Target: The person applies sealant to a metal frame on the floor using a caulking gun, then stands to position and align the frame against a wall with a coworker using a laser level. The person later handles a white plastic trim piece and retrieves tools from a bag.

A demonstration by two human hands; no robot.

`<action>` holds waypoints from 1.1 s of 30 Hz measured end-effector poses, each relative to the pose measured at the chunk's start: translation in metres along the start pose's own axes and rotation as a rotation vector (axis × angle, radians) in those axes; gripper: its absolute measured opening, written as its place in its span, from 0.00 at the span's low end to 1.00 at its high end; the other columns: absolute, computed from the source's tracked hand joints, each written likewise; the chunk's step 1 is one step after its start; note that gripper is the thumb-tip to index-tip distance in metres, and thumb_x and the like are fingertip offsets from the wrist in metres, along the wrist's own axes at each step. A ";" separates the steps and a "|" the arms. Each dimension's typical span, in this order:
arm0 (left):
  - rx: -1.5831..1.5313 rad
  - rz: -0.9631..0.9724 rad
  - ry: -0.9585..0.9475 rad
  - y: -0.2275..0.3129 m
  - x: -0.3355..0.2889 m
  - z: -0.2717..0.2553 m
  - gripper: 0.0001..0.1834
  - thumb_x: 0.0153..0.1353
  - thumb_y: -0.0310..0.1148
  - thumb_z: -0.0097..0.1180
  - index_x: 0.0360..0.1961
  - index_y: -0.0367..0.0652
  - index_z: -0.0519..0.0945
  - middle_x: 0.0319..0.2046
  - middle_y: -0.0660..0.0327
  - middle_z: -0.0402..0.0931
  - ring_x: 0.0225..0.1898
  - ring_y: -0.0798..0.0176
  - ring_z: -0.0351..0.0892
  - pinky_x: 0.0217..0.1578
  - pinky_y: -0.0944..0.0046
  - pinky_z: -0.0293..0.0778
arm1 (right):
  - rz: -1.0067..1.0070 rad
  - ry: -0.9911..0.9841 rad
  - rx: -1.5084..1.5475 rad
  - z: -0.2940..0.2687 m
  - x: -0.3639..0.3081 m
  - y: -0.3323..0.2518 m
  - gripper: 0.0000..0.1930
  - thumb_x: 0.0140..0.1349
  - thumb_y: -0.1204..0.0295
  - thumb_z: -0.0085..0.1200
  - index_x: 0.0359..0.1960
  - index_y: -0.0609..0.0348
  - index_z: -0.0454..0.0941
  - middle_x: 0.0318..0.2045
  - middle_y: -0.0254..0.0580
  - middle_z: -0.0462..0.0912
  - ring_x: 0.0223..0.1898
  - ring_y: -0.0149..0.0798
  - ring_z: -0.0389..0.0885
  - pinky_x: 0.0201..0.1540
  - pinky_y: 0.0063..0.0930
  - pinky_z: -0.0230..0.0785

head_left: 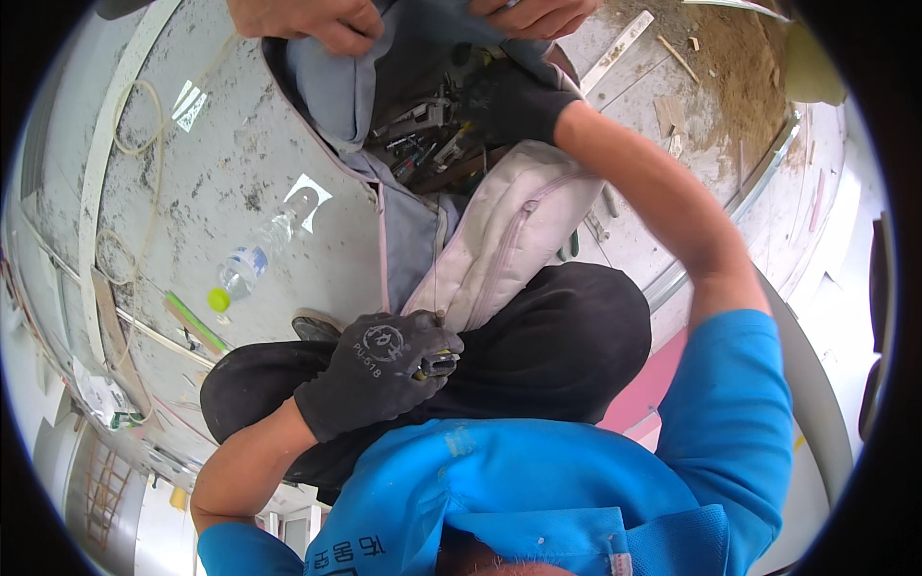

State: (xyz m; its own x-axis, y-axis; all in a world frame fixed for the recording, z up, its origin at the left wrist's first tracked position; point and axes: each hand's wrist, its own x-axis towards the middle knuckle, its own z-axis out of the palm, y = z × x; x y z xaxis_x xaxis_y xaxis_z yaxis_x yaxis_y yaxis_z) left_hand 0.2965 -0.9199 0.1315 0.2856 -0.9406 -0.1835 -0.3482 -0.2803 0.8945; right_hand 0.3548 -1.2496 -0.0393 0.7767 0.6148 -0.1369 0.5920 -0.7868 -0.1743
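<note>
My left hand [379, 370], in a dark glove with pale print, is closed in front of my crossed legs. A small metal tool with a yellow part [438, 364] pokes out of its fist; its exact kind is unclear. My right hand [519, 101], also dark-gloved, reaches inside an open grey and whitish tool bag [519, 230]; its fingers are lost among the dark contents. Several metal hand tools [423, 120] lie loose in the bag beside that hand. Another person's two bare hands, one at left [327, 21] and one at right [538, 14], grip the bag's far rim.
On the dusty floor at left lies a clear plastic bottle [252, 259] with a yellow-green cap. Farther left are a thin hose [154, 192] and long strips [101, 182]. Brown dirt [735, 67] and wood scraps [669, 115] lie at the far right.
</note>
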 end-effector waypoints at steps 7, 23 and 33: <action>0.020 0.001 -0.048 0.003 0.007 -0.001 0.18 0.49 0.35 0.67 0.43 0.49 0.79 0.38 0.63 0.79 0.35 0.59 0.81 0.36 0.59 0.73 | -0.118 0.011 0.084 0.040 0.011 -0.016 0.21 0.42 0.53 0.65 0.34 0.53 0.86 0.34 0.46 0.85 0.41 0.52 0.81 0.55 0.40 0.66; -0.627 -0.429 0.287 0.007 0.013 -0.099 0.20 0.46 0.27 0.66 0.44 0.39 0.80 0.44 0.57 0.79 0.45 0.63 0.80 0.49 0.62 0.77 | -0.038 -0.363 -0.122 0.025 0.024 -0.042 0.15 0.60 0.59 0.49 0.44 0.47 0.82 0.41 0.42 0.85 0.56 0.45 0.75 0.62 0.47 0.57; -0.559 -0.067 0.456 -0.008 -0.008 -0.129 0.25 0.45 0.31 0.67 0.47 0.34 0.79 0.47 0.50 0.79 0.48 0.58 0.79 0.51 0.57 0.77 | -0.068 -0.278 -0.054 -0.015 0.027 -0.045 0.17 0.50 0.71 0.55 0.45 0.48 0.82 0.38 0.45 0.82 0.30 0.42 0.81 0.37 0.35 0.73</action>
State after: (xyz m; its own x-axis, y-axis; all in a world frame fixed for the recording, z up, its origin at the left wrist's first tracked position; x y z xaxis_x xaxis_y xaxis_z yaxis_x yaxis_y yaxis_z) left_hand 0.4122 -0.8855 0.1780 0.6767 -0.7173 -0.1661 0.1571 -0.0797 0.9844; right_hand 0.3528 -1.1982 -0.0208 0.6506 0.6516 -0.3900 0.6570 -0.7406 -0.1411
